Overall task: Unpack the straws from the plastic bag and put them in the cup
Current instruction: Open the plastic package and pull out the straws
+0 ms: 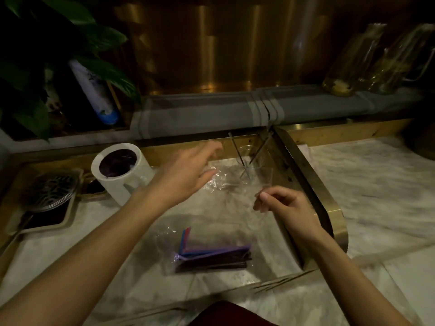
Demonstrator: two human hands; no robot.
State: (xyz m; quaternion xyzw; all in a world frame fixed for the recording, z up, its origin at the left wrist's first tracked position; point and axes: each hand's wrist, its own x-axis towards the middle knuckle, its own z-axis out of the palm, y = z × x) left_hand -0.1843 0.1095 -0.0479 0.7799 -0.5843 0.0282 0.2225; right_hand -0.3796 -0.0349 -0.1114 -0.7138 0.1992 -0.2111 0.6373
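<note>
A clear plastic bag [211, 252] of purple, blue and red straws lies on the marble counter near me. Farther back stands a clear cup [253, 169] with two thin straws [237, 151] sticking out of it. My right hand [282, 205] pinches a piece of clear plastic wrap [235, 182] that hangs in front of the cup. My left hand [188, 175] hovers over the wrap's left end with its fingers spread and blurred, holding nothing that I can see.
A white mug [122, 170] with dark contents stands left of the cup. A dark tray with a metal grid lid [49, 191] sits at the far left. A brass divider [303, 184] runs diagonally on the right. Glass jugs [367, 64] stand on the grey ledge behind.
</note>
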